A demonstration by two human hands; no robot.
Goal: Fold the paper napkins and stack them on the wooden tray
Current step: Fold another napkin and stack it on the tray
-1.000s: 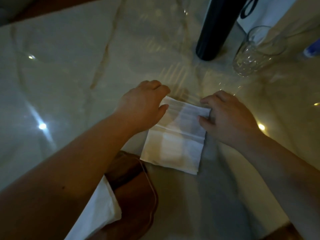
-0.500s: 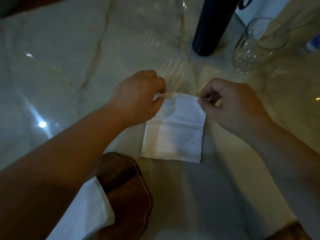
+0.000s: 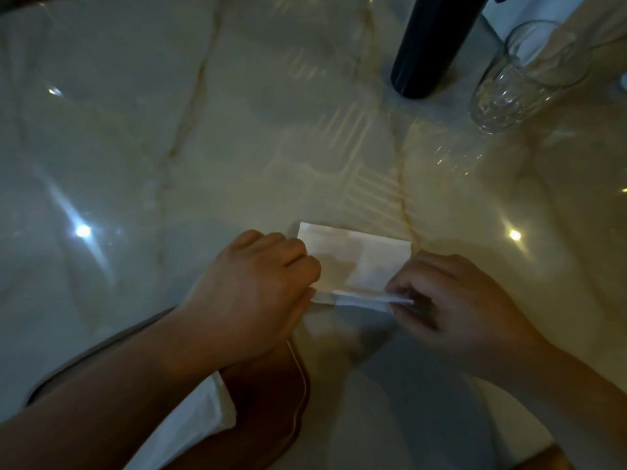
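Observation:
A white paper napkin [image 3: 363,259] lies on the marble table, folded over into a short wide rectangle. My left hand [image 3: 258,293] pinches its near left corner. My right hand [image 3: 451,300] pinches the near right corner, where the doubled edge shows as a thin white strip. Below my left forearm the dark wooden tray [image 3: 271,398] sits at the table's near edge, with a white folded napkin [image 3: 193,418] lying on it, partly hidden by my arm.
A tall dark bottle [image 3: 427,52] stands at the back right of the marble table [image 3: 169,147]. Right of it a clear drinking glass [image 3: 522,76] stands beside it. Bright light reflections dot the glossy surface.
Both hands have pulled the napkin's far edge toward me and laid it over the near edge, halving the napkin. The view has tilted so the hands sit lower.

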